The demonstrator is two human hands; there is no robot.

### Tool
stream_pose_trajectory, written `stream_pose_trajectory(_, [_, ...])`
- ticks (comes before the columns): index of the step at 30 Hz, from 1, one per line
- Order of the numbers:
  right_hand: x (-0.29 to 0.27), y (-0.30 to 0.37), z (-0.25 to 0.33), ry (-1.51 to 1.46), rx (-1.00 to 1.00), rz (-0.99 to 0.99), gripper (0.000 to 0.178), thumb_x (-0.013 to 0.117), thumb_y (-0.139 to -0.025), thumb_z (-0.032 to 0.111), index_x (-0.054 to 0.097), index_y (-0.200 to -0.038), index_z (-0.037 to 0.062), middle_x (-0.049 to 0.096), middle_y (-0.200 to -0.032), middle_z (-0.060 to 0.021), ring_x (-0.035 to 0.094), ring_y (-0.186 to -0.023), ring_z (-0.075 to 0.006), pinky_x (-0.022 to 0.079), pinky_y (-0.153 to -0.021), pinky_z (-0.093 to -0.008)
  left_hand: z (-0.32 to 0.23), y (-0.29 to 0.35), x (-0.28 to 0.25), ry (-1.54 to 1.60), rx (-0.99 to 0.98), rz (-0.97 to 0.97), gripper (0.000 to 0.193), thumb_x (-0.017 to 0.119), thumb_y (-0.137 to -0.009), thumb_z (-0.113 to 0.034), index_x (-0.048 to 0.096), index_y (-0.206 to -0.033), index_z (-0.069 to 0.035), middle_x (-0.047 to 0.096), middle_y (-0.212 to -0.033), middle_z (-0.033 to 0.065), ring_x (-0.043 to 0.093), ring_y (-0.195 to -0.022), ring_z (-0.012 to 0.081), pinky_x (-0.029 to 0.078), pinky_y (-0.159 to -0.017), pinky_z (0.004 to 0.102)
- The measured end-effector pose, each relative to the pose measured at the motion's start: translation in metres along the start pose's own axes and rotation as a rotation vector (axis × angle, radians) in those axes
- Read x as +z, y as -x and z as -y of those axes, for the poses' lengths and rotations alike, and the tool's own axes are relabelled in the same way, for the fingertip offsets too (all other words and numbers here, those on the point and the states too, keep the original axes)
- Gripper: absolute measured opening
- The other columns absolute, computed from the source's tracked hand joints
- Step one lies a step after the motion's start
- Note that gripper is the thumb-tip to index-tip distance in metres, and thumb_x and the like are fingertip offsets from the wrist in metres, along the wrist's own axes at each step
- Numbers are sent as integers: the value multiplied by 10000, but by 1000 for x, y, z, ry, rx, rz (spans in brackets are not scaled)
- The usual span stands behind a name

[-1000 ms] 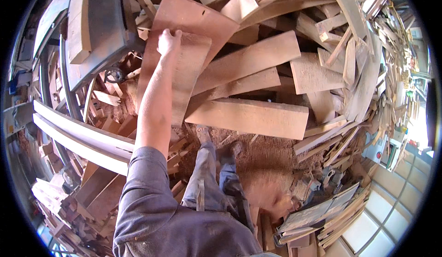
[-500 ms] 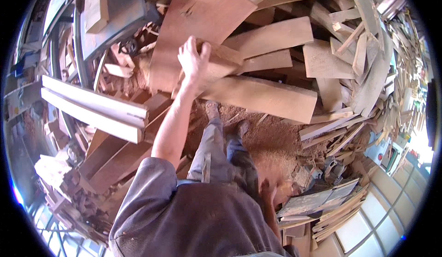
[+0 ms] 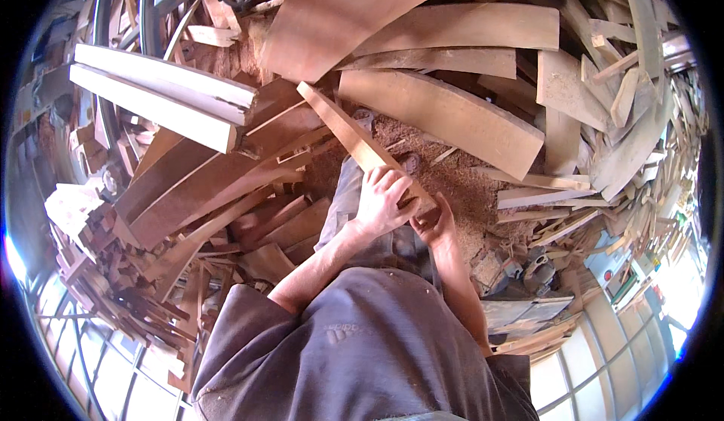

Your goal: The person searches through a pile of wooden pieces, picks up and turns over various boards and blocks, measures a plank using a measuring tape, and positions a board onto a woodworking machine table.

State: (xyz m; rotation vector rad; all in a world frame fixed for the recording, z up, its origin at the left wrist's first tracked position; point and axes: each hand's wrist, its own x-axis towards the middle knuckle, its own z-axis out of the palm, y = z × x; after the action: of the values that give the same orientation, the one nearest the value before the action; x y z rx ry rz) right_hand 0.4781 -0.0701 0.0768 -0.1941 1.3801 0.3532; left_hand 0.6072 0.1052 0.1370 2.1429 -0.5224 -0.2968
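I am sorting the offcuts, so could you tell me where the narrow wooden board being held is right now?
In the head view it is at centre: the narrow wooden board slants up-left from the left hand and right hand, above the sawdust-covered floor.

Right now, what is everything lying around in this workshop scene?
Narrow wooden board: one, tan, held slanting before the body.
Curved wooden boards: many, light brown, heaped ahead.
Pale planks: two, cream, upper left.
Dark offcuts: many, reddish brown, stacked left.
Sawdust: a patch, brown, on the floor at the feet.
Windows: several panes, bright, lower right.
Grey shirt: one, lower centre.
Left hand: gripping the board on top.
Right hand: gripping the board's near end.
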Motion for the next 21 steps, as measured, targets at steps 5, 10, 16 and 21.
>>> stream_pose_trajectory(5, [-32, -7, -18, 76, 196, -10, 400, 607, -940, 459, 682, -1149, 127, 724, -1007, -92, 709, -873, -273, 620, -649, -425, 11, 17, -14, 140, -379, 4, 346, 741, -823, -313, 662, -1009, -31, 664, -988, 155, 591, -951, 331, 451, -899, 464])
stream_pose_trajectory(10, [-27, -3, -23, 117, 96, -18, 475, 705, -871, 466, 658, -1161, 93, 706, -967, -139, 700, -792, -299, 625, -575, -411, 124, 16, -2, 549, -1052, -259, 710, 734, -868, -432, 542, -1360, 41, 603, -1334, 150, 589, -1181, 253, 467, -1001, 385])
stream_pose_trajectory(16, [-16, 6, -37, 93, 109, -44, 487, 706, -873, 452, 650, -1153, 57, 715, -948, -134, 703, -779, -294, 630, -601, -410, 191, -7, 19, 943, -1263, -98, 610, 796, -804, -430, 659, -1180, 31, 719, -1038, 124, 691, -888, 239, 533, -725, 362])
stream_pose_trajectory(21, [-22, 9, -54, 78, 111, 39, 409, 656, -922, 384, 648, -1206, 89, 724, -1006, -100, 711, -795, -286, 625, -624, -415, 198, -15, 23, 791, -1394, 0, 488, 720, -786, -221, 650, -1181, 56, 715, -1059, 167, 704, -910, 302, 551, -818, 401])
